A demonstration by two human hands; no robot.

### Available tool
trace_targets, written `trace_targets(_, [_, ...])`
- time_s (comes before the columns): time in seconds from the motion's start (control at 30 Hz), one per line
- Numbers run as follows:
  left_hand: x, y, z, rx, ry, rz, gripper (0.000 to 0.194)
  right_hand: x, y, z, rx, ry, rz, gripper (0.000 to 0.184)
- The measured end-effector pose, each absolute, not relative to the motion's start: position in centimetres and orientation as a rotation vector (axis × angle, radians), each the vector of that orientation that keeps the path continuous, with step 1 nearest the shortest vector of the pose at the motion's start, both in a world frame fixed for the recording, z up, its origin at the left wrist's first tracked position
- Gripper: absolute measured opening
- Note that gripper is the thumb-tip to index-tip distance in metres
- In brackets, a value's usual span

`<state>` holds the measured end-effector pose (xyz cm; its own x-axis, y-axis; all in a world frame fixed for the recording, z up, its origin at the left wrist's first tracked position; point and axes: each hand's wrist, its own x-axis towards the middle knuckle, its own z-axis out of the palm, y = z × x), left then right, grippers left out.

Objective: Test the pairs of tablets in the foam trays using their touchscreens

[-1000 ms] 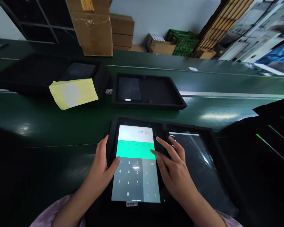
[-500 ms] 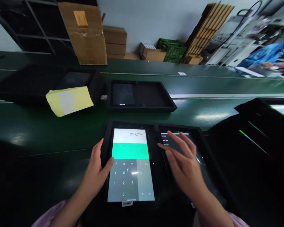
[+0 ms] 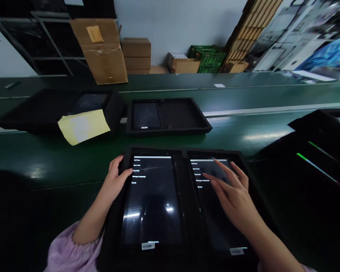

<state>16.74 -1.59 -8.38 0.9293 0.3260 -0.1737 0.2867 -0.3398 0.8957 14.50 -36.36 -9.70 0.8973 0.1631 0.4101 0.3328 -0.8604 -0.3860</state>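
Note:
Two tablets lie side by side in a black tray (image 3: 184, 153) before me. The left tablet (image 3: 150, 211) shows a dark screen with a short white text menu, a barcode label at its lower edge. My left hand (image 3: 115, 183) is at the tray's left edge, thumb apart from the fingers, thumb tip at the left tablet's side by the menu. Over the right tablet (image 3: 218, 219), which shows a similar menu, my right hand (image 3: 234, 196) has its fingers spread, the index fingertip close to the menu lines. Whether that fingertip touches the glass I cannot tell.
Behind stands another black tray (image 3: 184, 130) with one dark tablet (image 3: 146, 115). A yellow paper (image 3: 98, 122) hangs on a black tray stack (image 3: 39, 109) at left. A black object with a green light strip (image 3: 308, 163) sits right. Cardboard boxes (image 3: 102, 56) stand beyond the green bench.
The left tablet's screen went from a calculator to the dark text menu. My left hand shifted up along the tray's edge. My right hand moved slightly right over the right tablet.

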Motion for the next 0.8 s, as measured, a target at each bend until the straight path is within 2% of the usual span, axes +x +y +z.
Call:
trace_targets(0.27, [17.9, -1.7, -9.2, 2.074, 0.423, 0.088, 0.070, 14.3, -37.0, -9.0, -2.495, -0.167, -0.521, 0.040])
trace_targets(0.5, [17.5, -2.0, -8.6, 2.004, 0.460, 0.062, 0.066, 14.4, -37.2, -8.3, -2.448, -0.130, -0.581, 0.037])
trace_targets(0.8, [17.3, -1.8, -9.0, 2.067, 0.420, 0.098, 0.055, 14.6, -37.1, -8.4, -2.464, -0.231, -0.488, 0.035])
